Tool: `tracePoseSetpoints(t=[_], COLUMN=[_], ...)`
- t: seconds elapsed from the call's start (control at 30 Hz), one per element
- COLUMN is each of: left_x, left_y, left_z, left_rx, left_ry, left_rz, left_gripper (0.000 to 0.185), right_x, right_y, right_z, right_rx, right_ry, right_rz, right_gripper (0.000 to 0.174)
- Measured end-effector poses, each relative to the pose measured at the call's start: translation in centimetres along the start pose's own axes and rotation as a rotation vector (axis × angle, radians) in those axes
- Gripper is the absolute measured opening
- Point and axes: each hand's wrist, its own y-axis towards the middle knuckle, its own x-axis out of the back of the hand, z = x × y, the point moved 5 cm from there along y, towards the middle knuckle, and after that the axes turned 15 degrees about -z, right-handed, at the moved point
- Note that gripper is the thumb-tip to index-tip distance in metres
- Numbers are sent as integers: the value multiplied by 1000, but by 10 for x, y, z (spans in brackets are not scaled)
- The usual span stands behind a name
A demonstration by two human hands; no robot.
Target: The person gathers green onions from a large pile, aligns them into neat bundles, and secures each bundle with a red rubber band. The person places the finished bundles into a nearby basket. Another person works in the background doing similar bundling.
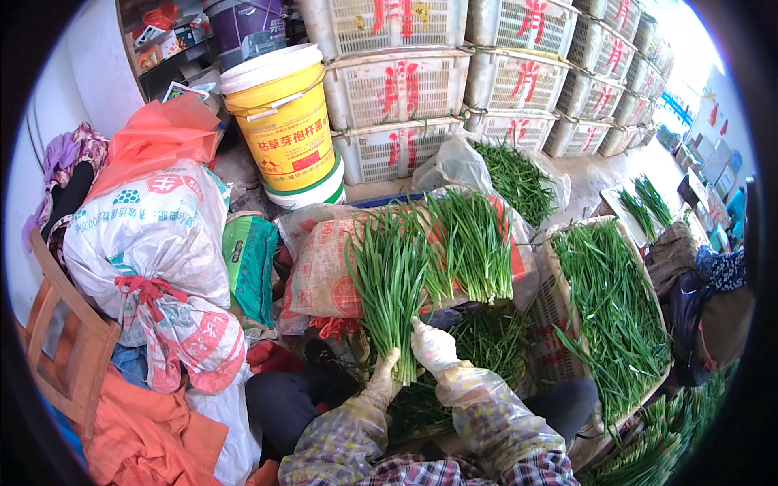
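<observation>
My left hand (383, 379), in a pale glove, grips a bunch of garlic chives (392, 285) near its whitish cut ends. The green blades point away from me, over a stuffed woven sack (328, 264). Against the right side of the stems rests my right hand (434, 347), in a white glove with curled fingers. Whether those fingers hold any stems cannot be made out. More chives (480, 249) lie in bunches across the sack, just right of the held one. Loose greens (492, 337) lie low between my knees, partly hidden by my forearms.
A crate heaped with chives (614, 316) stands at my right. Stacked plastic crates (398, 88) line the back, near a yellow bucket (282, 121). At left are a tied white sack (146, 231) and a wooden chair (70, 340). A person (705, 304) sits at far right.
</observation>
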Motion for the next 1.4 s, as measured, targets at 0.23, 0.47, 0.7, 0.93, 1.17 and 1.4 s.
tracePoseSetpoints(t=[0.23, 0.47, 0.7, 0.93, 1.17, 1.4], left_x=[-6, 5, 2, 1, -10, -15], left_y=[-2, 5, 2, 9, 2, -4], left_z=[-10, -1, -4, 4, 0, 5], left_rx=[-130, -7, -143, -151, -254, -72], left_ry=[333, 255, 362, 361, 373, 224], left_rz=[34, -50, -83, -96, -192, -27], left_gripper=[38, 27, 41, 50, 49, 41], right_x=[7, 106, 123, 80, 3, -5], right_y=[27, 132, 77, 25, 54, 43], right_z=[7, -103, -130, -34, 17, -10], right_rx=[139, -95, -34, 21, -278, -656], right_ry=[-24, 248, 156, 467, 411, 1051], right_rz=[-114, -711, -3, -114, 202, 341], right_gripper=[16, 22, 29, 29, 51, 22])
